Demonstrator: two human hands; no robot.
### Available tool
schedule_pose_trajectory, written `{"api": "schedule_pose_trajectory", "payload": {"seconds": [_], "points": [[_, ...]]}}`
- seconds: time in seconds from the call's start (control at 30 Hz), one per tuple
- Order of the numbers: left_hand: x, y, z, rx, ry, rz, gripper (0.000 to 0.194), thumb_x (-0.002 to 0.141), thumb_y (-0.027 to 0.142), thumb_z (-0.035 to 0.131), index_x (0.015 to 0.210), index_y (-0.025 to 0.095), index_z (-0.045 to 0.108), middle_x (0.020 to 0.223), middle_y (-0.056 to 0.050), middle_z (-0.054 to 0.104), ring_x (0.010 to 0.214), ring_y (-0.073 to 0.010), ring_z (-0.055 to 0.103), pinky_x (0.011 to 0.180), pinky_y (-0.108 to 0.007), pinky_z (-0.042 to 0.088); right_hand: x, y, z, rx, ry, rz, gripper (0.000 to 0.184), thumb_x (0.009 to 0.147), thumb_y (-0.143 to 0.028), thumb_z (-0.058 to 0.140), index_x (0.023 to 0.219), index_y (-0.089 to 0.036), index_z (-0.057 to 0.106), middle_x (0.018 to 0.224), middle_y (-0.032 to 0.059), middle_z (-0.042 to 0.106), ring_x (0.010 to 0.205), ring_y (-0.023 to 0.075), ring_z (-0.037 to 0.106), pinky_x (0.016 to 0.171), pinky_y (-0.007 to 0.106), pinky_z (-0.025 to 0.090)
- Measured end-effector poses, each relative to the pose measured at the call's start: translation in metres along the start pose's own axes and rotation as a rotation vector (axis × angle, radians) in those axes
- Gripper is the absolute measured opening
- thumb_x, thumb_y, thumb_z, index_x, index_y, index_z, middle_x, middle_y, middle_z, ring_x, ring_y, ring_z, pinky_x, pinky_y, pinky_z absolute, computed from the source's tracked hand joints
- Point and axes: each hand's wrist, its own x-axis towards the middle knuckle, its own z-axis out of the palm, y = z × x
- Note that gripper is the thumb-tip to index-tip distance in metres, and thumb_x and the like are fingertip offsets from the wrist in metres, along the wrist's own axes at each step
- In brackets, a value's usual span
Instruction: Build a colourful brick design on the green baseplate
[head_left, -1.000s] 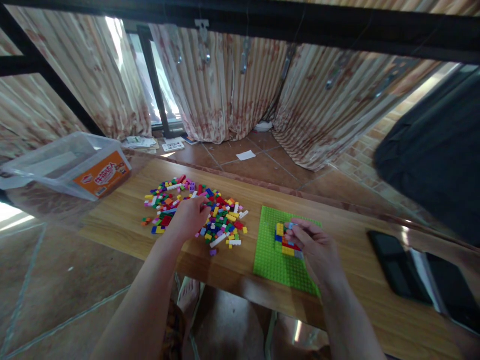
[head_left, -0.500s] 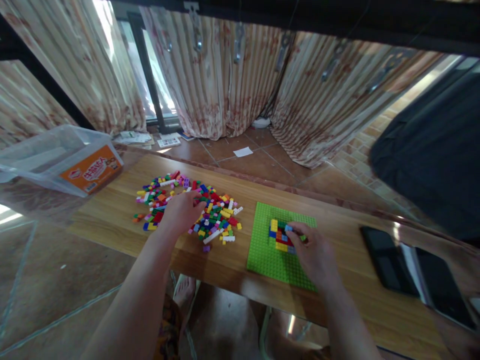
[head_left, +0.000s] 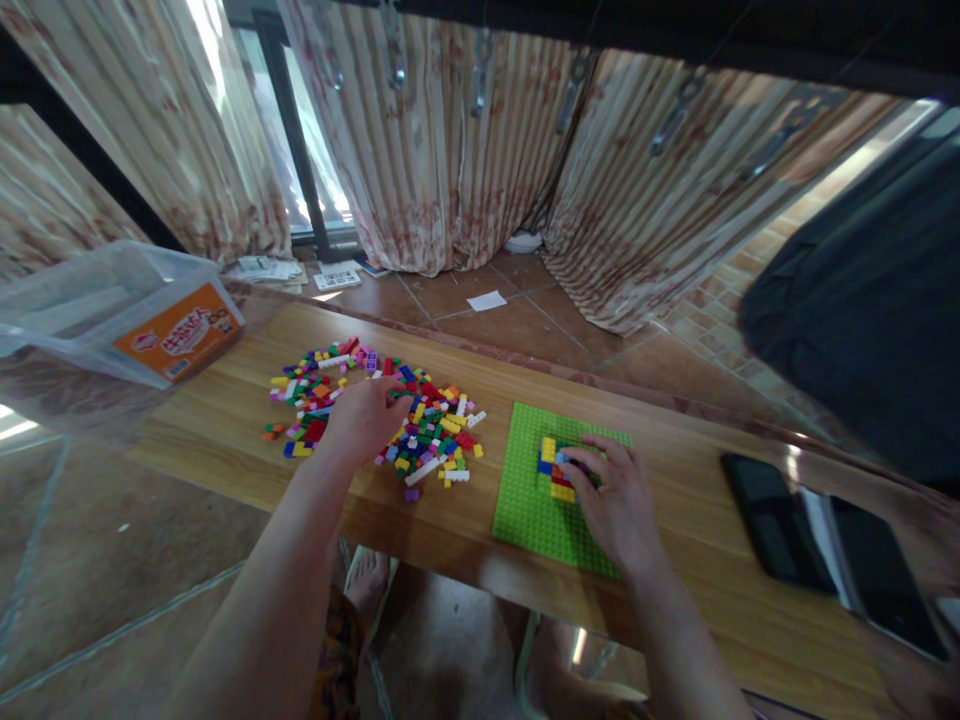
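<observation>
A green baseplate (head_left: 529, 490) lies on the wooden table (head_left: 225, 420), carrying a small block of stacked bricks (head_left: 551, 468) in yellow, blue, red and orange. My right hand (head_left: 611, 495) lies flat over the right part of that block, fingers spread and pressing down on it. To the left spreads a loose pile of small bricks (head_left: 435, 430) in many colours. My left hand (head_left: 364, 418) rests in the middle of that pile with its fingers curled among the bricks; whether it holds one is hidden.
A clear plastic tub (head_left: 120, 315) with an orange label stands at the table's far left. Two dark phones (head_left: 772, 520) lie at the right, near a dark bag (head_left: 862, 300). Curtains and a tiled floor lie beyond the table's far edge.
My right hand has lowered from pinching a brick above the block to pressing flat on it. My left hand has stayed in the pile, shifting slightly.
</observation>
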Motion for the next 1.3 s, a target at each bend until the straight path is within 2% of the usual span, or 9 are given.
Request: {"api": "schedule_pose_trajectory", "payload": {"seconds": [0.27, 0.43, 0.57, 0.67, 0.77, 0.93, 1.17, 1.3], "points": [[-0.0013, -0.0006, -0.0013, -0.016, 0.000, 0.020, 0.039, 0.084, 0.036, 0.047, 0.102, 0.014, 0.074, 0.074, -0.007, 0.073, 0.067, -0.0209, 0.064, 0.062, -0.029, 0.042, -0.0005, -0.0025, 0.0037, -0.091, -0.021, -0.057, 0.029, 0.092, -0.041, 0.052, 0.094, -0.024, 0.075, 0.115, 0.0104, 0.065, 0.110, 0.0292, 0.050, 0.097, 0.049, 0.042], [-0.0019, -0.0010, -0.0016, -0.017, 0.006, 0.016, 0.035, 0.084, 0.035, 0.047, 0.095, 0.016, 0.074, 0.071, -0.005, 0.071, 0.064, -0.0190, 0.062, 0.058, -0.027, 0.039, -0.0012, -0.0019, 0.0030, -0.048, 0.000, 0.024, 0.037, 0.088, -0.049, 0.055, 0.106, -0.022, 0.072, 0.117, 0.0126, 0.065, 0.110, 0.0300, 0.053, 0.096, 0.050, 0.042], [-0.0018, -0.0020, -0.0006, -0.018, 0.009, 0.020, 0.034, 0.083, 0.035, 0.047, 0.093, 0.017, 0.074, 0.070, -0.005, 0.071, 0.062, -0.0191, 0.062, 0.057, -0.027, 0.038, 0.0010, -0.0014, 0.0023, 0.033, 0.048, 0.094, 0.039, 0.087, -0.051, 0.057, 0.107, -0.021, 0.071, 0.114, 0.0129, 0.066, 0.107, 0.0293, 0.056, 0.096, 0.050, 0.043], [-0.0016, -0.0011, -0.0013, -0.013, 0.008, 0.029, 0.035, 0.084, 0.036, 0.046, 0.092, 0.016, 0.074, 0.068, -0.005, 0.070, 0.063, -0.0196, 0.062, 0.058, -0.028, 0.038, 0.0030, -0.0009, 0.0041, 0.071, 0.028, 0.105, 0.041, 0.086, -0.051, 0.057, 0.109, -0.020, 0.069, 0.115, 0.0141, 0.066, 0.108, 0.0296, 0.057, 0.097, 0.050, 0.043], [-0.0012, 0.0000, -0.0024, -0.014, -0.003, 0.021, 0.035, 0.084, 0.036, 0.046, 0.093, 0.016, 0.073, 0.067, -0.005, 0.070, 0.063, -0.0196, 0.062, 0.058, -0.028, 0.038, 0.0050, -0.0011, 0.0067, 0.075, -0.012, 0.121, 0.038, 0.086, -0.049, 0.057, 0.109, -0.022, 0.070, 0.112, 0.0122, 0.068, 0.108, 0.0299, 0.057, 0.097, 0.050, 0.042], [-0.0007, -0.0013, -0.0016, -0.016, -0.007, 0.025, 0.037, 0.085, 0.036, 0.046, 0.098, 0.016, 0.073, 0.068, -0.005, 0.071, 0.064, -0.0194, 0.062, 0.059, -0.027, 0.039, 0.0070, -0.0023, 0.0084, 0.103, -0.004, 0.169, 0.034, 0.085, -0.048, 0.057, 0.105, -0.024, 0.072, 0.103, 0.0091, 0.070, 0.099, 0.0291, 0.059, 0.094, 0.050, 0.044], [-0.0014, -0.0017, -0.0026, -0.023, -0.004, 0.027, 0.035, 0.084, 0.034, 0.046, 0.095, 0.015, 0.074, 0.073, -0.006, 0.072, 0.066, -0.0200, 0.063, 0.060, -0.028, 0.040, 0.0041, 0.0012, 0.0050, 0.140, -0.022, 0.140, 0.038, 0.085, -0.050, 0.060, 0.110, -0.024, 0.070, 0.111, 0.0107, 0.068, 0.105, 0.0284, 0.058, 0.096, 0.051, 0.044], [-0.0005, -0.0018, -0.0026, -0.013, -0.015, 0.008, 0.034, 0.084, 0.034, 0.047, 0.095, 0.017, 0.074, 0.071, -0.005, 0.072, 0.066, -0.0199, 0.063, 0.060, -0.028, 0.040, 0.0024, 0.0035, 0.0024, 0.169, -0.004, 0.123, 0.033, 0.082, -0.050, 0.063, 0.103, -0.025, 0.072, 0.118, 0.0107, 0.065, 0.109, 0.0276, 0.058, 0.098, 0.050, 0.043]]}}
